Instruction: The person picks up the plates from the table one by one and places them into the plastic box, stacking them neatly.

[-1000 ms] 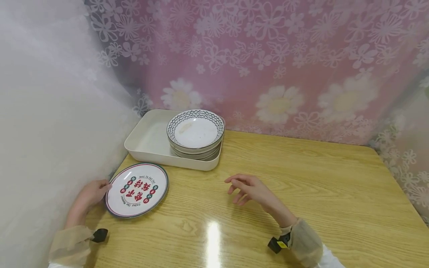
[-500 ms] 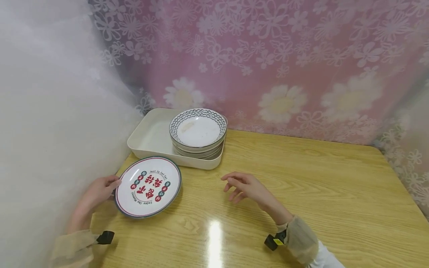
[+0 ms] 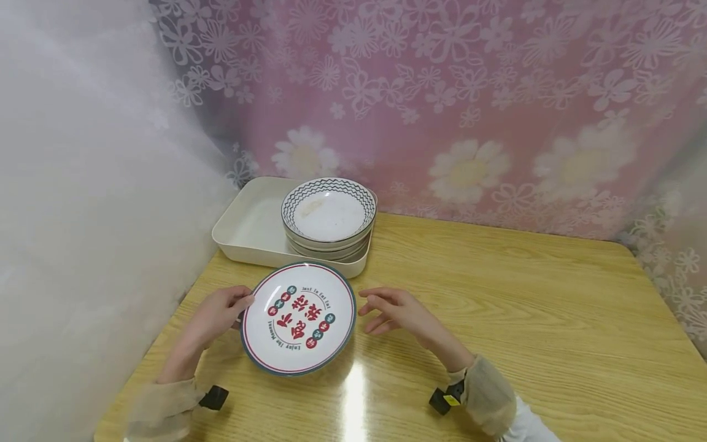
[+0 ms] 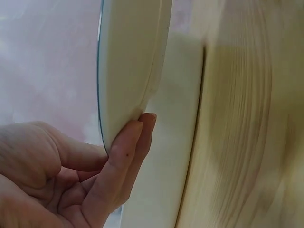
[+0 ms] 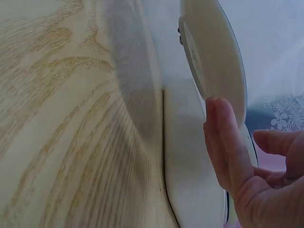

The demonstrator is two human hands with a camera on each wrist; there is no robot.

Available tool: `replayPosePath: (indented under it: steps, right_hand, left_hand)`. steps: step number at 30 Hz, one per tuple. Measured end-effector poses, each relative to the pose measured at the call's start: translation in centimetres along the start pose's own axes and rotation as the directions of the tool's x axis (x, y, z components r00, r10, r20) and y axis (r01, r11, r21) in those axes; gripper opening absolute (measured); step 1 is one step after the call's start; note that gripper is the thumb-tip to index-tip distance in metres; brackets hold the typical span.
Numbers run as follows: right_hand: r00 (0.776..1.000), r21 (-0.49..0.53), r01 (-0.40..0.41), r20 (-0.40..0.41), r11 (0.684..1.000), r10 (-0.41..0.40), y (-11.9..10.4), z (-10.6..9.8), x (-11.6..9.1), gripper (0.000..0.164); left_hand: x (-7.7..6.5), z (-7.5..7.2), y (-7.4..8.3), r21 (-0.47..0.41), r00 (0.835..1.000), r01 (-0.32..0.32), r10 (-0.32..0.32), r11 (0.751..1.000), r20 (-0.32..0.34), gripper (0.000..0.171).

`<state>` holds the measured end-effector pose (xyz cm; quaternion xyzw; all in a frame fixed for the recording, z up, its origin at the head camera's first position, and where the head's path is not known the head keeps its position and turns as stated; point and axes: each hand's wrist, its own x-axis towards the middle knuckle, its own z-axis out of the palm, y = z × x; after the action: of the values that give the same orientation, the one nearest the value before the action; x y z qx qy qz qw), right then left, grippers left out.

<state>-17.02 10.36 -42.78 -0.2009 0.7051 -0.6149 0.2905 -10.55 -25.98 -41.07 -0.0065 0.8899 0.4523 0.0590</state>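
A white plate (image 3: 298, 319) with a teal-and-red rim and red lettering is held above the wooden table, slightly tilted. My left hand (image 3: 220, 313) pinches its left rim, thumb on top and fingers beneath; in the left wrist view the fingertips (image 4: 133, 130) press the plate's pale underside (image 4: 130, 61). By the right rim is my right hand (image 3: 400, 313), its fingers loosely extended and the thumb apart from them. In the right wrist view those fingers (image 5: 228, 133) overlap the underside of the plate (image 5: 221, 61), while the thumb stands off the rim.
Behind the plate sits a cream rectangular tray (image 3: 243, 245), with a stack of zigzag-rimmed bowls (image 3: 331, 215) in its right half. A white curtain (image 3: 99, 215) borders the wooden table (image 3: 497, 294) at left, a pink floral one (image 3: 420, 110) at the back.
My left hand has lifted the plate off the table at the left and carried it right, in front of the tray and near my right hand. The right hand has barely moved.
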Motion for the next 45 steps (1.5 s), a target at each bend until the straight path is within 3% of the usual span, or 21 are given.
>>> replayPosePath:
  steps: [9,20,25,32,45]
  right_hand:
    - [0.999,-0.006,-0.023,-0.033,1.0,0.023,0.4,0.1,-0.2,0.046]
    - [0.997,-0.038,-0.031,-0.075,0.999,0.028,0.8,-0.4,-1.0,0.039]
    - [0.995,-0.046,-0.042,-0.096,0.998,0.037,0.5,-0.8,-1.4,0.04]
    - [0.99,-0.08,-0.035,-0.139,0.996,0.023,-0.7,-1.6,-1.6,0.04]
    - [0.993,-0.05,-0.01,-0.12,0.999,0.004,-3.6,-4.1,-1.5,0.044]
  left_hand:
    - [0.8,2.8,1.3,-0.021,1.0,-0.017,0.017,1.0,0.012,0.018]
    - [1.2,4.1,1.8,-0.121,0.998,0.028,-0.02,0.992,0.066,0.023]
    - [1.6,4.1,1.9,-0.119,0.997,0.03,-0.021,0.993,0.071,0.025]
    - [2.1,3.5,2.2,-0.188,0.996,0.001,0.016,0.982,0.087,0.034]
    - [2.7,2.8,3.5,-0.274,0.999,-0.031,0.022,0.961,-0.033,0.052]
